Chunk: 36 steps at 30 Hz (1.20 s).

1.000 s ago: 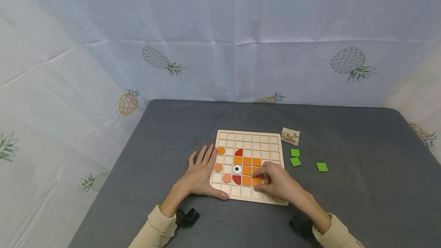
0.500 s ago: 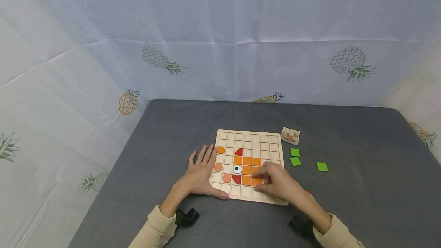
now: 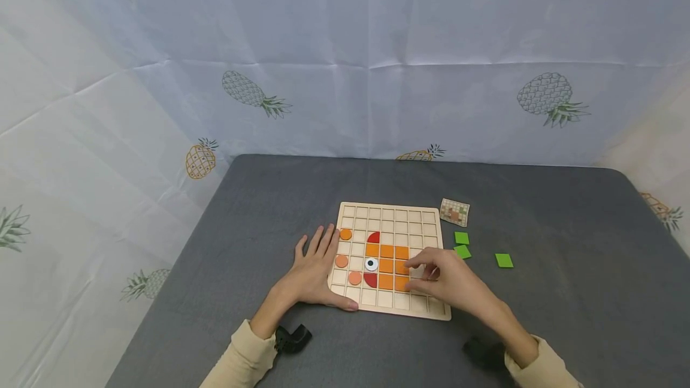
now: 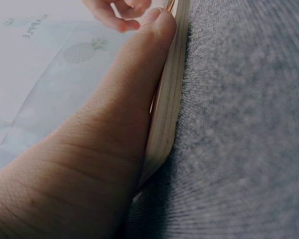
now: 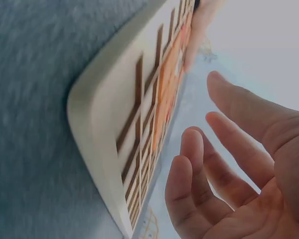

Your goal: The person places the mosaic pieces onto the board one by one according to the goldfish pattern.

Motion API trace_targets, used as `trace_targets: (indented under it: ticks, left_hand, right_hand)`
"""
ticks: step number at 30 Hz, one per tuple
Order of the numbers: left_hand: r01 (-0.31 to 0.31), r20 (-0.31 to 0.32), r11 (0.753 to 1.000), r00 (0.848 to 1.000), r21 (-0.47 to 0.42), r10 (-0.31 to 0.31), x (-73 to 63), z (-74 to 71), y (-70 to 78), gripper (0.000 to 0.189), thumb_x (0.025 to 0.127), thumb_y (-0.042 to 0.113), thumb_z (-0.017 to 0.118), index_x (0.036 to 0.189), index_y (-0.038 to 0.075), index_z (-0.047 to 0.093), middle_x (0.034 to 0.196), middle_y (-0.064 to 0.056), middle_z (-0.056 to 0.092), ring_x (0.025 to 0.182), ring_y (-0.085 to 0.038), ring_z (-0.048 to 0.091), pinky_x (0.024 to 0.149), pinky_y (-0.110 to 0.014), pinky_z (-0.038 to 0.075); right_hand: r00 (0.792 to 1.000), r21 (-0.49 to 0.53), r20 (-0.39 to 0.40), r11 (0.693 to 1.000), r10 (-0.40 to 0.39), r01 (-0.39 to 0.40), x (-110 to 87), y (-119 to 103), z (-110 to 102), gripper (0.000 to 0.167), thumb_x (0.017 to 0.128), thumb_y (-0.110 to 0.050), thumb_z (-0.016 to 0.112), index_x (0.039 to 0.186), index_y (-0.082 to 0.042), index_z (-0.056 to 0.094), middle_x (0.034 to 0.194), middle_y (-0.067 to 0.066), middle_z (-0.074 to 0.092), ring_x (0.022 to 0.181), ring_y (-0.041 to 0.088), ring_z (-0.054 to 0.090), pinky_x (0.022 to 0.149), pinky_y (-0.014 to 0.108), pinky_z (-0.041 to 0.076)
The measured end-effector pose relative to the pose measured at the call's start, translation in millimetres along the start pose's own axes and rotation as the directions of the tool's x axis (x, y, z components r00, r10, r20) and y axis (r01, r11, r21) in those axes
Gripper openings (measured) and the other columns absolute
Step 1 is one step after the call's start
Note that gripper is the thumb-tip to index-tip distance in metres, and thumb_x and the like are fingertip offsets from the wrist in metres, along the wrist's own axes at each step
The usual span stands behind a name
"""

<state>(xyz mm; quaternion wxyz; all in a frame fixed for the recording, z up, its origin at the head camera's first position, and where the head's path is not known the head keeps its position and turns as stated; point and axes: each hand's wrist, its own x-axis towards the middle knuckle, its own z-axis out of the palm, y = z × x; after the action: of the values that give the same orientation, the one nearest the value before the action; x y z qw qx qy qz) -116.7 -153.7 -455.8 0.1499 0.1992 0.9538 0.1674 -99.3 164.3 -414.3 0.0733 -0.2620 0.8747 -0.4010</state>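
A wooden grid board (image 3: 420, 217) lies on the table. My left hand (image 3: 312, 274) rests spread along its left edge, its thumb (image 4: 139, 59) lying on the front rim. Orange square tiles (image 3: 386, 266) fill a block of cells, beside a white eye tile (image 3: 371, 264) and red quarter-circle pieces (image 3: 370, 280). Further left sit an orange disc (image 3: 345, 234) and two salmon discs (image 3: 342, 261). My right hand (image 3: 453, 277) hovers over the board's right part, fingertips close to the rightmost orange tiles. In the right wrist view, its thumb (image 5: 239, 104) and fingers stand apart with nothing between them.
Several green square tiles (image 3: 504, 261) lie on the grey table (image 3: 566, 316) right of the board. A small pattern card (image 3: 454, 212) lies at the board's far right corner. A pineapple-print curtain (image 3: 372, 106) hangs behind the table.
My right hand has drawn back to the right and its fingers have parted, uncovering more of the orange tiles. A red bit by the right wrist is now hidden. My left hand stays put.
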Motion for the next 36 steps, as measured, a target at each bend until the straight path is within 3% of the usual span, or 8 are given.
trace_targets:
  ticks: [11, 18, 28, 36]
  left_hand:
    - [0.000, 0.002, 1.000, 1.000, 0.010, 0.000, 0.0, -0.4, 0.5, 0.155, 0.069, 0.078, 0.087, 0.175, 0.003, 0.002, 0.184, -0.020, 0.000, 0.172, -0.044, 0.001, 0.130, -0.076, 0.006]
    - [0.009, 0.011, 1.000, 1.000, 0.004, -0.009, -1.5, -1.0, 1.5, 0.157, 0.068, 0.079, 0.087, 0.175, 0.004, 0.001, 0.184, -0.019, -0.002, 0.172, -0.043, -0.002, 0.130, -0.076, 0.003]
    - [0.002, -0.007, 1.000, 1.000, -0.002, -0.002, -0.8, 0.8, 0.5, 0.155, 0.069, 0.076, 0.088, 0.175, 0.002, 0.003, 0.184, -0.021, 0.001, 0.172, -0.045, 0.002, 0.130, -0.076, 0.006]
    - [0.005, 0.001, 1.000, 1.000, -0.004, -0.005, -0.8, 1.1, -0.2, 0.155, 0.069, 0.078, 0.087, 0.175, 0.004, 0.001, 0.184, -0.019, -0.001, 0.172, -0.044, -0.001, 0.130, -0.075, 0.004]
  right_hand:
    - [0.993, -0.033, -0.120, 0.999, 0.018, -0.022, -21.2, 11, -24, 0.030, 0.083, -0.011, 0.094, 0.110, -0.003, 0.083, 0.094, 0.001, 0.075, 0.075, -0.004, 0.056, 0.065, 0.023, 0.056]
    - [0.988, -0.052, -0.137, 0.996, 0.064, -0.071, -34.8, 18, -35, 0.032, 0.082, -0.014, 0.095, 0.111, -0.006, 0.084, 0.107, 0.006, 0.077, 0.080, -0.004, 0.059, 0.067, 0.024, 0.056]
    - [0.982, -0.157, -0.163, 0.980, 0.094, -0.120, -52.6, 32, -44, 0.035, 0.079, -0.020, 0.098, 0.111, -0.012, 0.085, 0.112, 0.004, 0.080, 0.092, 0.011, 0.071, 0.068, 0.025, 0.056]
    - [0.984, -0.213, -0.159, 0.971, 0.079, -0.112, -65.4, 44, -47, 0.036, 0.077, -0.020, 0.099, 0.110, -0.015, 0.085, 0.111, 0.002, 0.080, 0.095, 0.003, 0.067, 0.067, 0.023, 0.053]
